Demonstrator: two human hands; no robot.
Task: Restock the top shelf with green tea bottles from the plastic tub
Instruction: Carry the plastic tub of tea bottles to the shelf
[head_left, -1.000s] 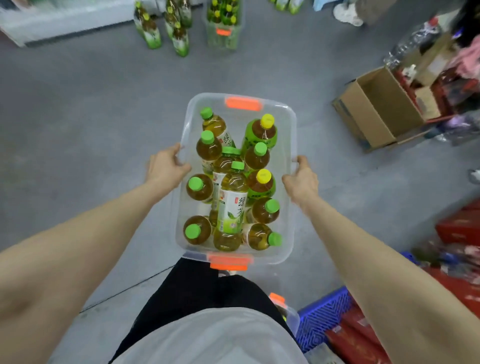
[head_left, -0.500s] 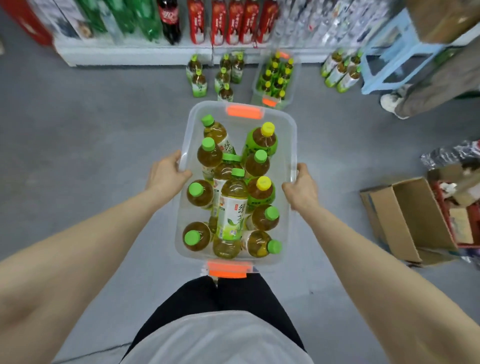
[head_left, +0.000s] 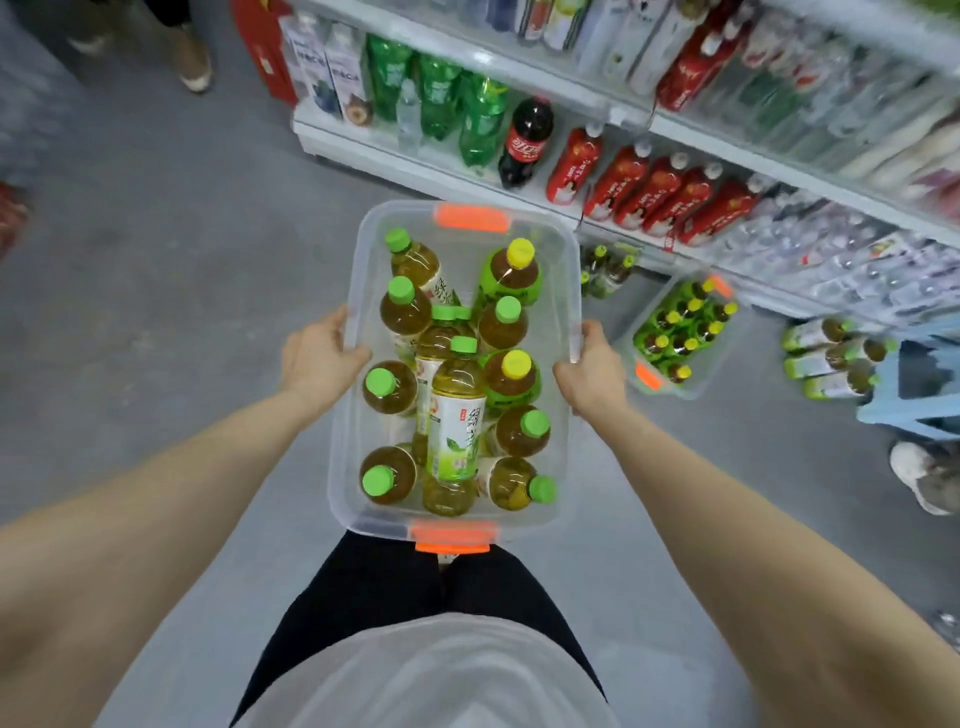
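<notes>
Both hands clamped on the clear plastic tub, one per long side: left hand on the left rim, thumb hooked over the edge; right hand on the right rim, same grip. Tub is held off the floor in front of the body, level, orange latches at the near and far ends

Green tea bottles are all in the tub, roughly a dozen, mostly upright and packed close, a few leaning or lying on top of each other in the middle. Most have green caps; two with yellow caps sit on the right side, one far, one mid

Shelving unit runs across the far right, stocked: green soda bottles far left of it, one dark cola bottle next, then a row of red-labelled bottles, clear water bottles further right (blurred). Top shelf itself not clearly in view

On the floor at the shelf base: second clear tub of yellow-capped bottles just right of the right hand, a few loose bottles beyond the held tub, another loose group further right beside a light blue stool. Someone's shoe at the right edge
</notes>
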